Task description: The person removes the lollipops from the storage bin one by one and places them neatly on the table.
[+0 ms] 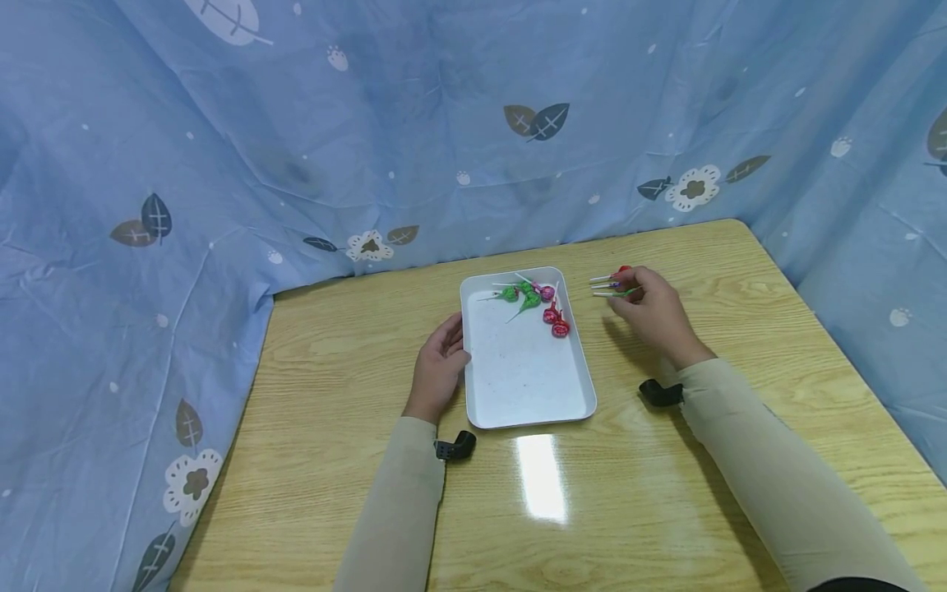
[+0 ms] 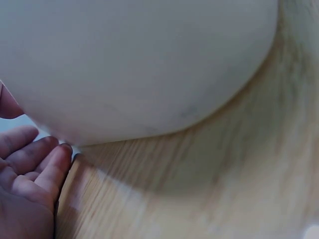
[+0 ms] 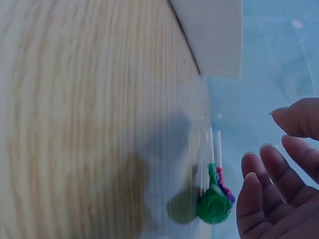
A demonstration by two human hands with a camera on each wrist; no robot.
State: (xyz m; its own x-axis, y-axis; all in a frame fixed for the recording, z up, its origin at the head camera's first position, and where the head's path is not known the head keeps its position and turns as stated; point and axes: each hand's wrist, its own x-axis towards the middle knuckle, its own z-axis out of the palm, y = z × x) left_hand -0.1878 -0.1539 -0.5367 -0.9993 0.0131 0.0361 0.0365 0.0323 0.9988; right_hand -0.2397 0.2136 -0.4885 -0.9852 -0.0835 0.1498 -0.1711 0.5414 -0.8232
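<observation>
A white tray [image 1: 525, 378] lies on the table with several wrapped lollipops near its far end: green lollipops [image 1: 528, 298], a pink lollipop [image 1: 547, 293] and two red lollipops [image 1: 560, 328]. My left hand [image 1: 440, 370] holds the tray's left wall, fingers against the outside [image 2: 35, 174] and thumb at the rim. Right of the tray, my right hand [image 1: 654, 316] is over three lollipops lying side by side, sticks pointing left. In the right wrist view the fingers are loosely bent and apart, beside the green lollipop [image 3: 214, 205]; the red and purple ones are partly hidden behind it.
The wooden table [image 1: 340, 386] extends around the tray on every side. A blue patterned curtain [image 1: 444, 148] hangs along the table's back and sides. Light glares off the tabletop in front of the tray.
</observation>
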